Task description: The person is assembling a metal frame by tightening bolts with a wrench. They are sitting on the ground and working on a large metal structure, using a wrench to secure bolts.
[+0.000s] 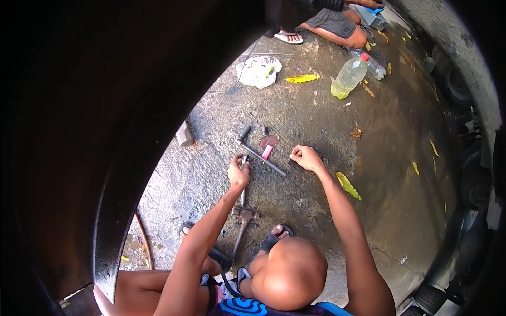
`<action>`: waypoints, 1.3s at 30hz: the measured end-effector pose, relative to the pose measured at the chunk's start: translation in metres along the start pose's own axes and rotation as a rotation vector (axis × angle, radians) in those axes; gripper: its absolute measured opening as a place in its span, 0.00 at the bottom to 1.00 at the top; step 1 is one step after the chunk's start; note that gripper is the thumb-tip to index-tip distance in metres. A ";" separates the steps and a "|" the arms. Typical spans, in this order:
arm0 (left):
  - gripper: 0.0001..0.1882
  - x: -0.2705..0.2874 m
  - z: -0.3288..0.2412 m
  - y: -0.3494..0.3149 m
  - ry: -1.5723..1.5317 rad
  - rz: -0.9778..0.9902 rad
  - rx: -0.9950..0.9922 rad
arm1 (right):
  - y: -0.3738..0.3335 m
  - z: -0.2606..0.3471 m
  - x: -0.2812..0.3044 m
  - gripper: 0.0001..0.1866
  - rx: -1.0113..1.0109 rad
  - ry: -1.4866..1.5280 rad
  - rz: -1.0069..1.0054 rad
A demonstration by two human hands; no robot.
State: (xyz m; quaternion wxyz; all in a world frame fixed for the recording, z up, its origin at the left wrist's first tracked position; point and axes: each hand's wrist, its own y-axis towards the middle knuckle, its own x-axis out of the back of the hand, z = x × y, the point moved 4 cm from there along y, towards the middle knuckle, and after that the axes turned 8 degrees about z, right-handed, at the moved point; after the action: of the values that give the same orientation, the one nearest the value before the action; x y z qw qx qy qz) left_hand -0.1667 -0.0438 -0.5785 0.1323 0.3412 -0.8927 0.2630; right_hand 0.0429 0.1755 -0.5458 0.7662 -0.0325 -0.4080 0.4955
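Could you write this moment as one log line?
left hand: holding metal tool | right hand: fingers pinched, contents unclear | nearby: metal bar, pink block | hammer: between feet

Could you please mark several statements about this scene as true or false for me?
1. The left hand holds a metal tool. True.
2. The pink block lies to the right of the right hand. False: it lies to its left.
3. The hammer is nearer the person's body than the pink block. True.
4. The upright plastic bottle has a blue cap. False: its cap is red.
5. A white plastic bag lies left of that bottle. True.
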 end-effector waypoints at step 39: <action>0.18 0.044 -0.043 0.030 -0.863 0.853 0.024 | -0.001 0.099 -0.091 0.20 0.245 1.496 -0.178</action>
State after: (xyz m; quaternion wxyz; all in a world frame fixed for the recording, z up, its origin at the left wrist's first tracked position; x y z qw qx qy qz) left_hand -0.2166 -0.0247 -0.5357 -0.3629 0.0308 -0.9206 0.1409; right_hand -0.0378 0.0687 -0.5333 0.8736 -0.2411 0.2765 0.3198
